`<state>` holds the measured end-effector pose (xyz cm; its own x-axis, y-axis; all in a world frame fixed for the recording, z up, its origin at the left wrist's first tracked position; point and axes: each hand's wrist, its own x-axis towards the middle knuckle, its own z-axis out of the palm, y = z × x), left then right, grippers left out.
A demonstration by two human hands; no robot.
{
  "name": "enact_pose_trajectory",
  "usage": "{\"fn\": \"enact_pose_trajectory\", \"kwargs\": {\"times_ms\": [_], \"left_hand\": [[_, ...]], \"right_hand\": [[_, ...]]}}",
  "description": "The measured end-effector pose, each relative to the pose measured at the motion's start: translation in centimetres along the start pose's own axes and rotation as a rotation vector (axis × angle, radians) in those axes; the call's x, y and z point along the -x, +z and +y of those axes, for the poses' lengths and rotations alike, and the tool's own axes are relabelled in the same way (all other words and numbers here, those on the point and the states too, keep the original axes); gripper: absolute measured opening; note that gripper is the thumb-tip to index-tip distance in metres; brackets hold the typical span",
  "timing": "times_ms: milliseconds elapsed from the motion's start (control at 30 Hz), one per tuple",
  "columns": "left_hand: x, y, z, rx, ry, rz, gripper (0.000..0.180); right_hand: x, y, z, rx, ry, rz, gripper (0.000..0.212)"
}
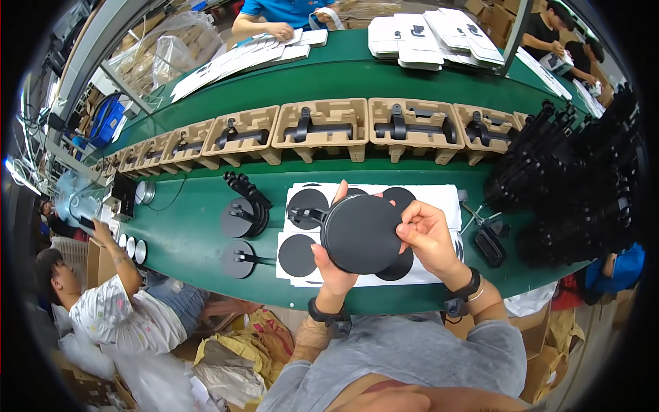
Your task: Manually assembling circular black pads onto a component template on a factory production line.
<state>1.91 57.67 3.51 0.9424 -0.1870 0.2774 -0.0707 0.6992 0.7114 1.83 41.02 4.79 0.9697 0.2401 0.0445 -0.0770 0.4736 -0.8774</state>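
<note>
Above the bench I hold up a round black base (pixel 364 235) with a small hinged bracket on its left edge. My left hand (pixel 332 269) grips it from below and behind, thumb at the near left edge. The fingers of my right hand (pixel 431 237) are pinched together at the disc's right edge; whether they hold a thin layer there or the disc itself, I cannot tell. Under both hands lie white sheets (pixel 449 206) bearing round black pads (pixel 299 255). Left of the sheets, one bracketed round base (pixel 238 259) lies near a stack of similar bases (pixel 237 218).
Cardboard trays (pixel 320 141) with black parts line the far side of the green bench (pixel 185 237). A tall pile of black parts (pixel 549 185) and a black device (pixel 489 246) stand right. Co-workers sit left (pixel 117 309) and work opposite (pixel 285 17), beside white flat packaging (pixel 419 41).
</note>
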Motion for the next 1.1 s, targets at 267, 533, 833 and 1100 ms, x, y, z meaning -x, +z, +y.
{"fn": "enact_pose_trajectory", "kwargs": {"times_ms": [267,533,833,1100], "left_hand": [[0.1,0.7,0.6,0.003,0.027,0.005,0.113],[0.4,0.7,1.1,-0.024,0.050,-0.004,0.111],[1.0,0.0,2.3,-0.054,-0.004,0.027,0.106],[1.5,-1.3,2.5,0.045,0.065,0.076,0.101]], "right_hand": [[-0.2,0.7,0.5,0.030,-0.020,0.014,0.010],[0.1,1.7,0.4,0.090,-0.070,0.022,0.012],[0.0,3.8,-0.9,0.238,-0.010,0.093,0.015],[-1.8,3.1,-1.4,1.174,-0.393,0.261,0.030]]}}
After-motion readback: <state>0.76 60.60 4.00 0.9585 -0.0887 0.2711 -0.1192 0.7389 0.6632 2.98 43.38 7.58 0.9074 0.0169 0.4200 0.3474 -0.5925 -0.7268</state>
